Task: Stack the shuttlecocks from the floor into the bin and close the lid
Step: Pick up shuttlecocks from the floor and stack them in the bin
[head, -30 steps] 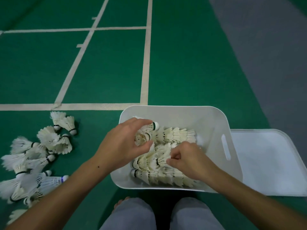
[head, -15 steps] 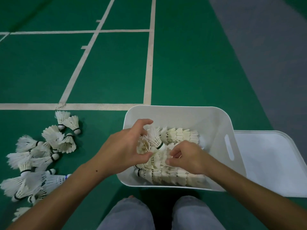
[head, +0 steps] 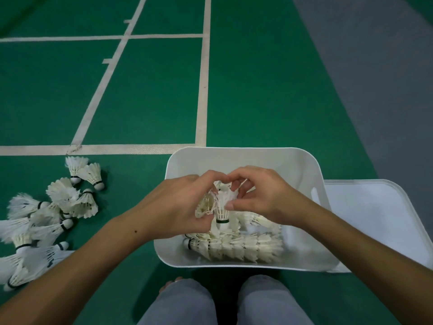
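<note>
Over the middle of the white bin (head: 239, 158), one shuttlecock (head: 222, 207) hangs cork-down, its feathers pinched by the curled fingers of the right hand (head: 262, 198), while the left hand (head: 178, 205) grips a second shuttlecock (head: 205, 205) touching it on the left. Below them in the bin, a nested row of shuttlecocks (head: 236, 248) lies along the near wall. A loose pile of shuttlecocks (head: 46, 219) lies on the green floor left of the bin, the lid (head: 375, 221) lies flat against its right side, and grey-trousered knees (head: 225, 301) sit just before it.

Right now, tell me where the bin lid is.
In the head view, the lid lies flat on the floor, right of the white bin, touching its side.
</note>
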{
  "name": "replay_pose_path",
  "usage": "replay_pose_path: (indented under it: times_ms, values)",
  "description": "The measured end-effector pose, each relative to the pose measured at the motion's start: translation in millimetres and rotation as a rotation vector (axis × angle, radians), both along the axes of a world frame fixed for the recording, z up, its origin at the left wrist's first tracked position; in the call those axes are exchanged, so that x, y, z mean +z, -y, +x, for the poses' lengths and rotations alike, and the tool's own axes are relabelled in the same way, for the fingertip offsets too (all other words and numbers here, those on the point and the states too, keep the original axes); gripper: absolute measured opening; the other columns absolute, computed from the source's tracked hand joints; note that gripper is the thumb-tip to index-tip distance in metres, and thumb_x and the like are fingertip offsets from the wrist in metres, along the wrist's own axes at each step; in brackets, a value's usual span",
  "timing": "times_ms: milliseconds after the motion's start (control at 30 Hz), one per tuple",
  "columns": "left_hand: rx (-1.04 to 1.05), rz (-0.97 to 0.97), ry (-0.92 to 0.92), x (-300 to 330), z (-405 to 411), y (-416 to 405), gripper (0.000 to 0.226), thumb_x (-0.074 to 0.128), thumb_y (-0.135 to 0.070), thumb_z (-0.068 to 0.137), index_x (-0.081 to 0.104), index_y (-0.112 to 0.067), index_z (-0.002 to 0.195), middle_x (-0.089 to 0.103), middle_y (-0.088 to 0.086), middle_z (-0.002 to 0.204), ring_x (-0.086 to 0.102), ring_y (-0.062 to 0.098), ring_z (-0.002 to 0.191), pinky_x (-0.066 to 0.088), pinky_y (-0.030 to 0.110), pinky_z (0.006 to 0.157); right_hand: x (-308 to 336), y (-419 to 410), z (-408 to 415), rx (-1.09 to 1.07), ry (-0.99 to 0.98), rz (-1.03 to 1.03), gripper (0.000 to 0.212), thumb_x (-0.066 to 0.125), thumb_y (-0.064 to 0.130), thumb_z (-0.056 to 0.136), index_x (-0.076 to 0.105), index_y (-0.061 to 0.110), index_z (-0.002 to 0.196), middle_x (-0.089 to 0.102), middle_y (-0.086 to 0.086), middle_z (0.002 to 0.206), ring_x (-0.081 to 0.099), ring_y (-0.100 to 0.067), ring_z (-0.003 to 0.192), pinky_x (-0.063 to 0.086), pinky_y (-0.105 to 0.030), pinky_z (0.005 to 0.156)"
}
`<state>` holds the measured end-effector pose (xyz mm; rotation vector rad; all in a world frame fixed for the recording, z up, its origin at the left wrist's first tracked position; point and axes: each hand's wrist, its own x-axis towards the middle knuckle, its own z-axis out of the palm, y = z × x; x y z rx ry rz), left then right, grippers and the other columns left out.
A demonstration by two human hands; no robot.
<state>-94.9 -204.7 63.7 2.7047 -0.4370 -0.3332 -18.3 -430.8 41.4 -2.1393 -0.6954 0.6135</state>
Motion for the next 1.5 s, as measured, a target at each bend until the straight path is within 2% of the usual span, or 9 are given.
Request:
replay_pose_path:
  times_ms: [267, 367, 467, 767, 967, 1167, 1267, 1400, 1500]
  values:
    - [0.054, -0.147, 0.041, -2.0, -5.8, 1.3, 0.079, 0.072, -0.039, 0.086, 0.028, -0.046, 0.151, 0.058, -0.027, 0.137, 0.061, 0.006, 0.105, 0.054, 0.035, 0.09, -1.2, 21.7, -9.5, -0.04, 0.019, 0.016, 0.016, 0.086, 0.035, 0.084, 0.079, 0.025, 0.094, 0.068, 0.006, 0.095, 0.066, -0.009, 0.086, 0.055, -0.025, 0.081]
    - [0.112, -0.155, 0.068, -6.3, -5.8, 0.3, 0.072, 0.073, -0.038, 0.088, 0.034, -0.042, 0.149, 0.055, -0.024, 0.139, 0.051, -0.005, 0.112, 0.048, 0.025, 0.097, -5.1, 34.8, -14.7, -0.097, 0.092, -0.02, 0.01, 0.084, 0.034, 0.086, 0.074, 0.032, 0.087, 0.067, 0.01, 0.085, 0.063, -0.005, 0.081, 0.048, -0.013, 0.072]
    - [0.146, -0.12, 0.081, -9.3, -4.6, -3.7, 0.061, 0.072, -0.039, 0.091, 0.043, -0.036, 0.144, 0.056, -0.019, 0.136, 0.049, -0.001, 0.121, 0.048, 0.03, 0.105, -10.9, 47.5, -19.9, -0.216, 0.156, -0.093, 0.011, 0.082, 0.032, 0.088, 0.071, 0.031, 0.086, 0.067, 0.012, 0.076, 0.062, -0.002, 0.078, 0.044, -0.01, 0.066]
    - [0.096, -0.001, 0.095, -19.6, 4.9, 1.1, 0.046, 0.068, -0.035, 0.096, 0.055, -0.033, 0.14, 0.059, -0.016, 0.133, 0.048, 0.005, 0.121, 0.049, 0.033, 0.098, -41.6, 31.7, -31.3, -0.212, -0.043, -0.245, 0.007, 0.076, 0.029, 0.091, 0.074, 0.022, 0.09, 0.073, 0.004, 0.081, 0.069, -0.01, 0.072, 0.051, -0.02, 0.065]
    - [0.07, -0.04, 0.048, -31.5, 12.6, 4.5, 0.047, 0.07, -0.03, 0.093, 0.06, -0.045, 0.135, 0.044, -0.015, 0.127, 0.046, -0.006, 0.088, 0.038, 0.023, 0.075, -56.2, 9.7, -33.9, -0.178, -0.208, -0.258, 0.01, 0.079, 0.027, 0.091, 0.076, 0.019, 0.096, 0.078, -0.003, 0.086, 0.076, -0.017, 0.078, 0.062, -0.035, 0.076]
    - [0.107, -0.119, -0.037, -37.9, 13.5, 5.3, 0.061, 0.075, -0.03, 0.09, 0.05, -0.047, 0.143, 0.05, -0.019, 0.124, 0.051, 0.003, 0.109, 0.049, 0.032, 0.095, -62.1, 11.8, -31.2, -0.188, -0.322, -0.257, 0.022, 0.081, 0.022, 0.089, 0.076, 0.002, 0.096, 0.077, -0.016, 0.089, 0.072, -0.027, 0.077, 0.059, -0.039, 0.077]
    - [0.129, -0.152, -0.046, -38.3, 11.8, 5.2, 0.068, 0.078, -0.031, 0.088, 0.044, -0.041, 0.146, 0.054, -0.022, 0.125, 0.052, 0.003, 0.116, 0.048, 0.035, 0.104, -48.6, 22.5, -30.8, -0.209, -0.448, -0.233, 0.028, 0.083, 0.021, 0.089, 0.073, 0.004, 0.108, 0.077, -0.011, 0.094, 0.068, -0.013, 0.074, 0.056, -0.021, 0.063]
    - [0.124, -0.159, -0.055, -36.7, 11.2, 5.0, 0.073, 0.079, -0.031, 0.088, 0.039, -0.04, 0.149, 0.056, -0.021, 0.127, 0.051, 0.003, 0.12, 0.046, 0.034, 0.107, -24.5, 32.0, -34.3, -0.204, 0.02, -0.292, 0.045, 0.082, 0.037, 0.087, 0.064, 0.028, 0.127, 0.065, 0.015, 0.115, 0.065, -0.002, 0.096, 0.058, -0.027, 0.089]
    - [0.097, -0.177, -0.066, -31.7, 15.0, 10.3, 0.081, 0.08, -0.029, 0.088, 0.031, -0.042, 0.152, 0.056, -0.021, 0.129, 0.05, 0.003, 0.122, 0.045, 0.033, 0.107, -3.7, 21.8, -44.2, -0.063, 0.373, -0.159, 0.045, 0.08, 0.033, 0.088, 0.061, 0.037, 0.129, 0.052, 0.017, 0.122, 0.058, -0.002, 0.101, 0.054, -0.024, 0.086]
